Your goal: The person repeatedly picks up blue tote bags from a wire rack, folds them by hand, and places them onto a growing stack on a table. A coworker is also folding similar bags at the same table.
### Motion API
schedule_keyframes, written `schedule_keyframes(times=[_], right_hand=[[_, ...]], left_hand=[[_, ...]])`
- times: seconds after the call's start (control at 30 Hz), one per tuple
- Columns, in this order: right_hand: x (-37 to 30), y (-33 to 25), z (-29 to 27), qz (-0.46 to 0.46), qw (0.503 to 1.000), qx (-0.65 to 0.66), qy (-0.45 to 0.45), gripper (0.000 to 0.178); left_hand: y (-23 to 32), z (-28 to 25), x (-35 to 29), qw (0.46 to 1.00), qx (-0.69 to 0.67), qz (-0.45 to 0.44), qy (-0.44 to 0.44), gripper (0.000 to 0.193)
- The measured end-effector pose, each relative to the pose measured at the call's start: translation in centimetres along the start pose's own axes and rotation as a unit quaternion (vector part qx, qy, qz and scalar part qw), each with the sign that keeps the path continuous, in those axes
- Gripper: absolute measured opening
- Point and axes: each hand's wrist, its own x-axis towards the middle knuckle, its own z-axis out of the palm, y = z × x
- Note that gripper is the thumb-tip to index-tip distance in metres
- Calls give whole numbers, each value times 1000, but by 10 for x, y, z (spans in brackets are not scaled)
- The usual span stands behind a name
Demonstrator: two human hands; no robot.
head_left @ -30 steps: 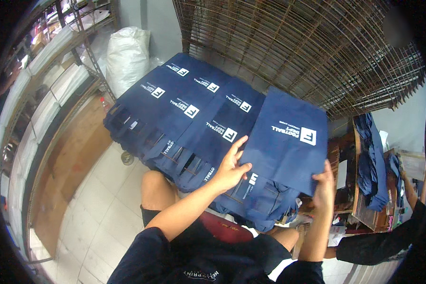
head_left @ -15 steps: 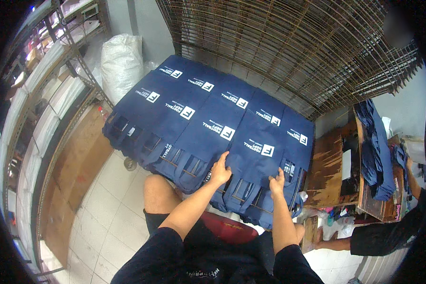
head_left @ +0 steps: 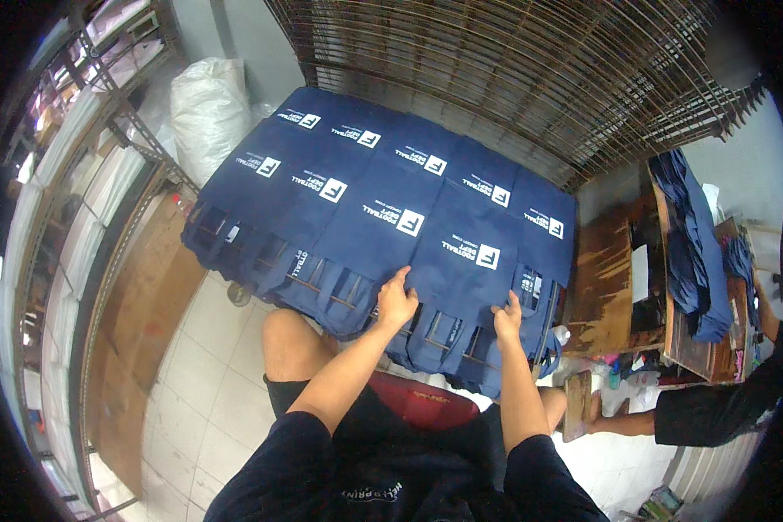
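Note:
Navy tote bags with white print lie flat and overlapping in rows across a wide rack, their handles hanging along its near side. One navy tote bag [head_left: 461,257] lies at the front, right of the middle. My left hand [head_left: 396,302] is closed at its near left corner, with the index finger stretched along the cloth. At the near right corner my right hand [head_left: 506,319] is also closed, its index finger pointing forward. Both thumbs lie toward the bag's inside. The fingertips under the cloth are partly hidden.
A wire rack [head_left: 513,78] leans over the far side. To the right stands a wooden cabinet [head_left: 613,287] with a stack of navy bags [head_left: 696,252] on it, beside a co-worker's arm [head_left: 626,424]. A shelf and a white sack [head_left: 209,113] are at the left.
The whole view has shifted slightly, so the bags sit a little higher in it. My hands stay at the same front bag's corners. The co-worker's arm has moved slightly.

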Motion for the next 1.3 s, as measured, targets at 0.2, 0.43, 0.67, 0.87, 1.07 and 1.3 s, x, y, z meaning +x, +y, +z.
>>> schedule_keyframes(times=[0.2,0.43,0.67,0.87,1.07,1.3], right_hand=[[0,-5,5,34,998,-60,1,71],[0,4,5,1,983,-157,94,62],[-4,12,5,-51,965,-220,130,56],[0,22,5,-75,963,-215,147,55],[-15,7,6,-86,957,-234,151,50],[-25,8,-8,-119,947,-266,134,44]], left_hand=[[2,-7,1,1000,22,-8,11,47],[-3,-3,3,998,65,17,16,45],[-22,4,7,993,98,55,42,42],[-19,0,8,996,84,39,7,40],[-17,-2,7,994,94,48,15,37],[-15,-6,8,992,108,61,19,38]])
